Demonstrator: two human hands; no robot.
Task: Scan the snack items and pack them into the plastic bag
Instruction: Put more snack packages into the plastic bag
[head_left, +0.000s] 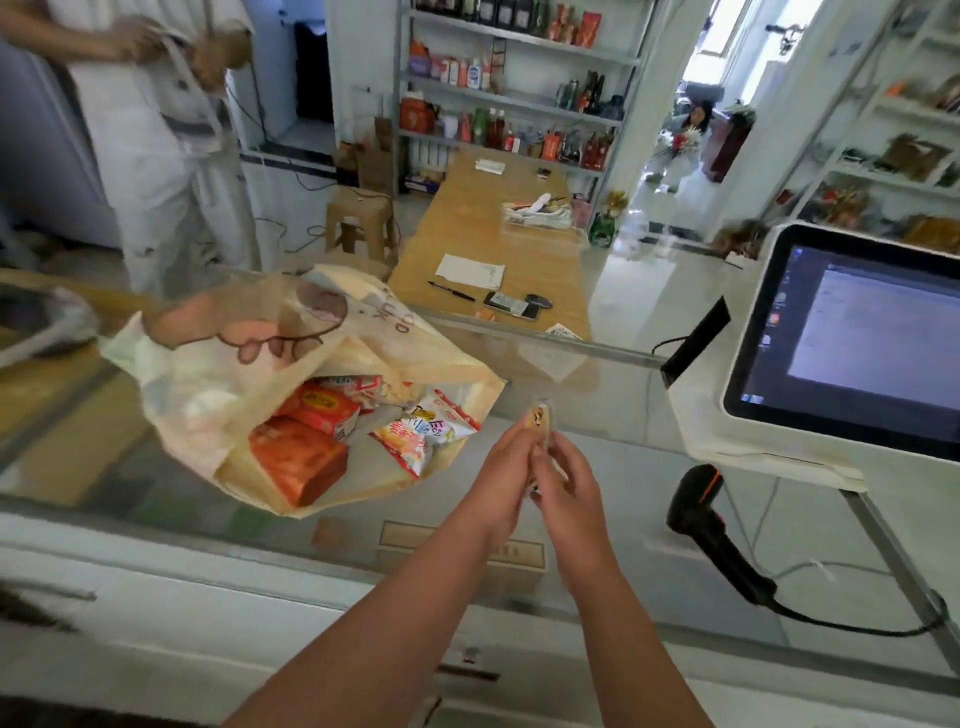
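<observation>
A cream plastic bag (218, 374) with a brown cartoon print lies open on the glass counter (613, 395), mouth toward me. Inside it I see orange boxes (298, 460), a red and white packet (363, 387) and white snack packets (415, 439). Just right of the bag's mouth, my left hand (506, 460) and my right hand (563, 475) hold one small yellow snack packet (537, 418) together, fingers curled around it. Most of the packet is hidden between my hands. A black barcode scanner (698, 506) with an orange band stands to the right of my hands.
A white register screen (852, 343) stands at the right on the counter. A person in white clothes (171, 156) stands behind the counter at the left. A wooden table (488, 244) with paper, a pen and phones lies beyond. Shelves of bottles line the back wall.
</observation>
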